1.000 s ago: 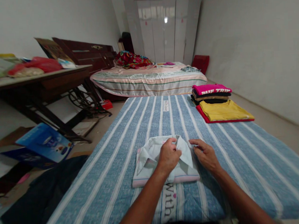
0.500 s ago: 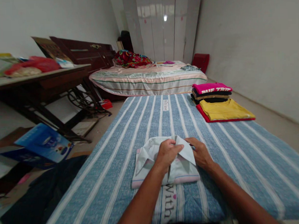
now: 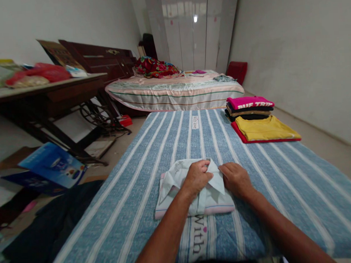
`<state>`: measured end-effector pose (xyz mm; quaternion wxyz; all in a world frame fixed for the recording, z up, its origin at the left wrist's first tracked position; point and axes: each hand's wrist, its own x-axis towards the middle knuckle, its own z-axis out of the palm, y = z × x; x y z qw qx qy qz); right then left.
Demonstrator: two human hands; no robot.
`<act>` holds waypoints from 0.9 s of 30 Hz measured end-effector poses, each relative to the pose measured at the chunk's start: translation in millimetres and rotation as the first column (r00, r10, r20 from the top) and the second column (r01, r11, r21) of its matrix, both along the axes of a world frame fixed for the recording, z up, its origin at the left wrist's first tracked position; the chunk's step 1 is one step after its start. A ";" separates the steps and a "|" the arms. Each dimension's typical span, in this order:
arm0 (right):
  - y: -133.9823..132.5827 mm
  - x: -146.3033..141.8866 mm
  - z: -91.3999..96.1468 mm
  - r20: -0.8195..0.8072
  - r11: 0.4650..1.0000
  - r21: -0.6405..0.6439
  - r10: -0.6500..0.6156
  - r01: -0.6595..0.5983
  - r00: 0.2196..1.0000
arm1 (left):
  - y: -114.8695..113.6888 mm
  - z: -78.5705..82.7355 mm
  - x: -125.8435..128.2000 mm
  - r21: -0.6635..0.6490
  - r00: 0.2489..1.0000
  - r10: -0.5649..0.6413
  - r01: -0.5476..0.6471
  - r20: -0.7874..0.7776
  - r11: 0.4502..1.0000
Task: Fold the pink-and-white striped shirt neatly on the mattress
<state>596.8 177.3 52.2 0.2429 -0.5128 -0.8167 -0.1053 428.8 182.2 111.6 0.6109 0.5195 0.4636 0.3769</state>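
Observation:
A folded pale shirt (image 3: 172,197) with a pointed collar and a pinkish lower edge lies flat on the blue striped bedspread (image 3: 131,180). My left hand (image 3: 198,175) is over the middle of the collar, its fingers curled on the collar cloth. At the collar's right side, my right hand (image 3: 236,178) is closed with its fingertips pinching the shirt's edge. The right thumb is mostly hidden. Both forearms reach in from the bottom, the left one crossing the shirt's lower edge.
Beyond my right hand lie a folded yellow shirt (image 3: 265,128) on red cloth and a stack of folded clothes (image 3: 249,108) topped in pink. A second bed (image 3: 174,94) stands behind. A sewing-machine table (image 3: 83,83) and a blue box (image 3: 53,166) are at the left.
My right hand has turned and its fingers have curled in at the shirt's right edge. The collar's right point has shifted slightly left. My left hand stays on the collar.

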 end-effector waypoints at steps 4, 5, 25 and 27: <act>4.5 14.7 23.4 0.061 0.961 -0.272 -0.027 0.042 0.998 | 0.6 1.1 -2.1 0.030 0.999 -0.035 0.036 -0.022 0.999; 6.5 17.4 30.9 0.014 0.954 -0.298 -0.034 0.036 0.999 | 0.6 1.1 -2.4 0.029 0.998 -0.054 0.054 -0.013 0.998; 62.1 -1.4 78.7 -0.413 0.600 -0.609 0.318 -0.519 0.853 | -21.2 -7.2 -8.1 0.335 0.879 0.197 -0.046 -0.433 0.941; 63.2 -2.5 76.6 -0.446 0.595 -0.600 0.306 -0.534 0.841 | -24.5 -4.8 -8.7 0.368 0.821 0.249 -0.052 -0.514 0.928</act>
